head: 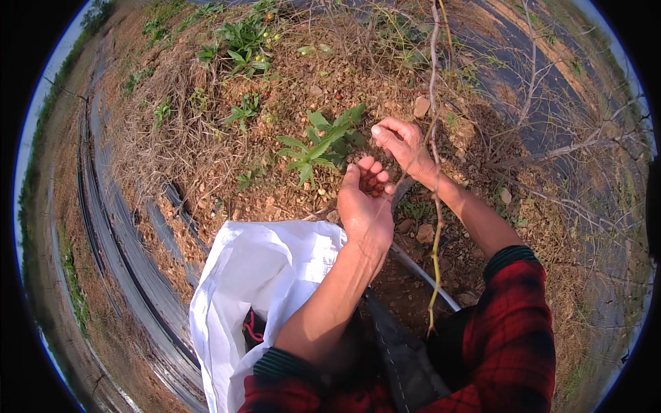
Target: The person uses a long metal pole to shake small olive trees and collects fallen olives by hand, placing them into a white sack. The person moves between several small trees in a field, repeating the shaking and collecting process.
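My left hand (365, 209) is turned palm up and cupped, with small dark red fruits (373, 185) lying against its fingers. Just above and to the right, my right hand (405, 144) has its fingers curled towards the thumb over the stony soil; whether anything is pinched there is hidden. A leafy green weed (323, 142) grows to the left of both hands. Below my left wrist a white woven sack (222, 289) gapes, and something dark with a pink cord (253, 329) shows inside it.
A thin bare branch (436, 206) hangs in front of my right wrist. Between my arms a grey metal pole (421, 271) slants. Dry twiggy branches (563, 149) spread at the right. Black plastic ground sheeting (121, 222) runs along the left, and small fruits (266, 36) grow on a far plant.
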Motion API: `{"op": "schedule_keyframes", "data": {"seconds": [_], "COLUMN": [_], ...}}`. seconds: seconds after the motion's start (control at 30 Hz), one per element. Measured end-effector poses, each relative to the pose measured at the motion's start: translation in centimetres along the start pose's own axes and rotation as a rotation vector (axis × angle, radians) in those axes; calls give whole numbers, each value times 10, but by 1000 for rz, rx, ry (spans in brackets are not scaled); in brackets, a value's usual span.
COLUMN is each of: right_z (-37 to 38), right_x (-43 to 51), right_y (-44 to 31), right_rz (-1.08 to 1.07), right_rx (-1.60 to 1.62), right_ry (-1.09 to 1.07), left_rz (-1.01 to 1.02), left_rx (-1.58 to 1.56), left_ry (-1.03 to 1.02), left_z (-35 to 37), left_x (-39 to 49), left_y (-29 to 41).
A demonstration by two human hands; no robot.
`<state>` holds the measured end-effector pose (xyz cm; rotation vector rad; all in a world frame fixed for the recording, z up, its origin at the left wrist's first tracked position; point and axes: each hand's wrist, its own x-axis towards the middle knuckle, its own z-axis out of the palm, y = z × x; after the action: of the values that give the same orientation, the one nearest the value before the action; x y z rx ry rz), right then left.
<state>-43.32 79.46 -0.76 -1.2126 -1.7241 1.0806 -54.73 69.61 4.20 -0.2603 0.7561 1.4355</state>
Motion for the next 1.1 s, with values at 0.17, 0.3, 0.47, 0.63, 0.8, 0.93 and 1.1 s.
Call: {"op": "schedule_keyframes", "data": {"seconds": [0.17, 0.3, 0.47, 0.63, 0.8, 0.93, 1.1], "right_z": [26, 50, 84, 90, 94, 95, 90], "right_x": [53, 104, 140, 147, 149, 151, 146], "right_y": [64, 77, 74, 78, 81, 79, 77], "right_rz": [31, -299, 159, 257, 202, 230, 176], "right_rx": [-183, -478, -799, -1029, -1156, -1150, -1133], "right_ry": [156, 149, -160, -296, -307, -291, -207], "left_rz": [-95, -94, -105, -108, -126, -143, -166], "left_rx": [56, 4, 5, -13, 17, 21, 26], "left_ry": [-5, -61, -15, -46, -63, -48, -73], "left_z": [3, 5, 10, 10, 7, 5, 2], "left_x": [-16, -28, -43, -54, -61, -60, -58], "left_y": [-4, 6, 24, 43, 53, 57, 55]}}
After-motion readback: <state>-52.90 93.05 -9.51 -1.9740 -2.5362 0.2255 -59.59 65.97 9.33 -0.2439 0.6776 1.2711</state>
